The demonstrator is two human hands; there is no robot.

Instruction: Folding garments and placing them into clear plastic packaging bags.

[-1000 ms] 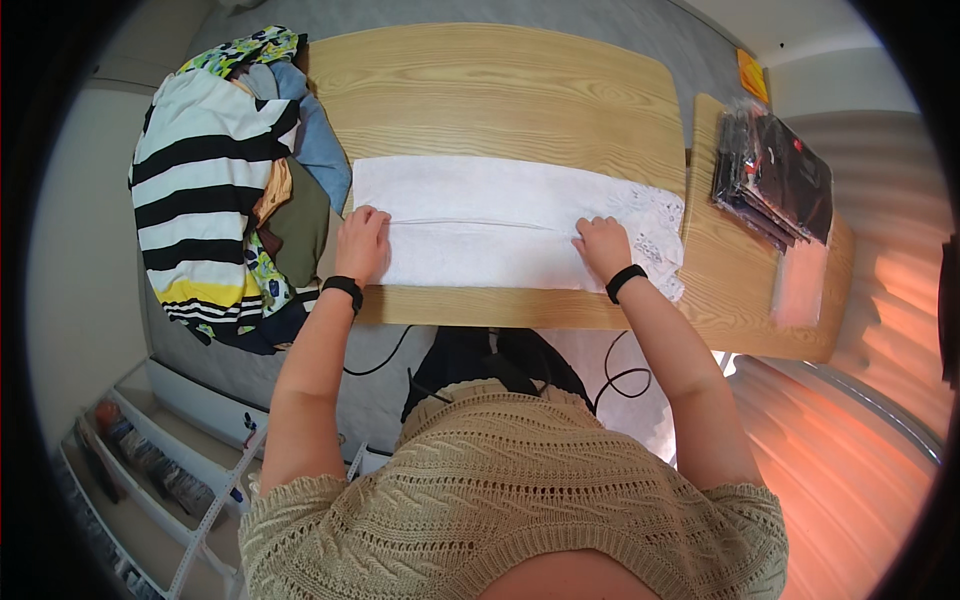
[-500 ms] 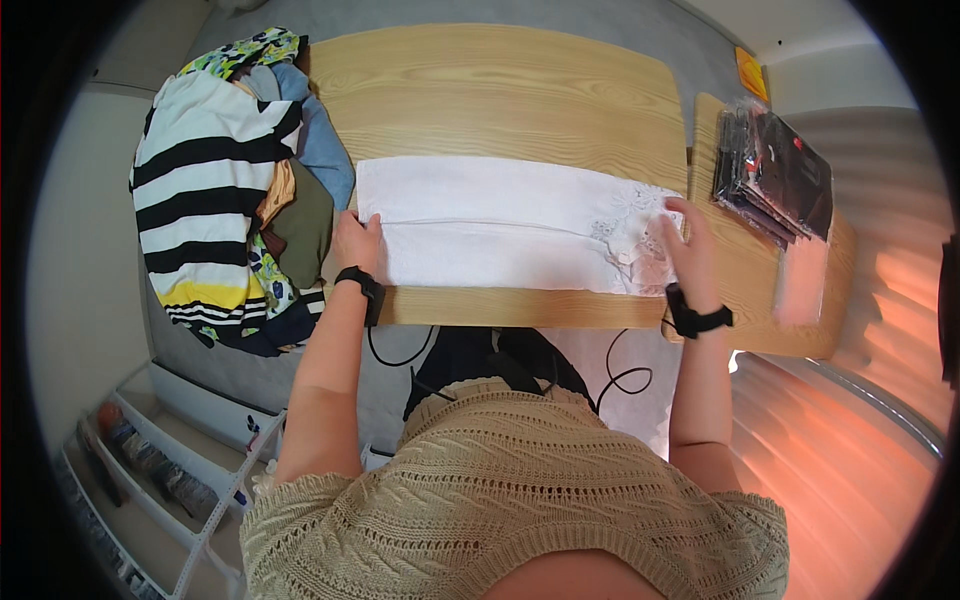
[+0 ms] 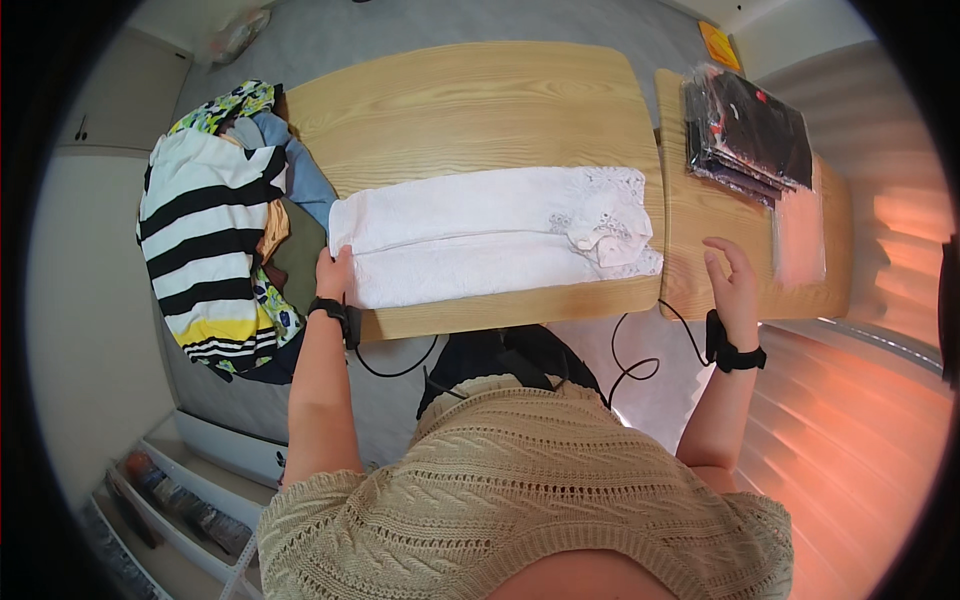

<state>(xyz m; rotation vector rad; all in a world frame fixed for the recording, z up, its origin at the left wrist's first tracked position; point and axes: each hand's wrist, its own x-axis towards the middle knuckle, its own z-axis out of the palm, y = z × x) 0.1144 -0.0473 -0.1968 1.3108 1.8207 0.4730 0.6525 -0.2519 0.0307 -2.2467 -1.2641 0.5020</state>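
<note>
Mid-frame on the desk (image 3: 470, 105), the folded white garment (image 3: 450, 230) runs left to right, our nearer left hand (image 3: 334, 275) touching one end, grip unclear, our right hand (image 3: 735, 290) released beyond the other.

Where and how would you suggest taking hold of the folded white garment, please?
Probably by both short ends, from left and right: the folded white garment lies flat and long, its left end at the left hand, its lacy right end uncovered.
</note>
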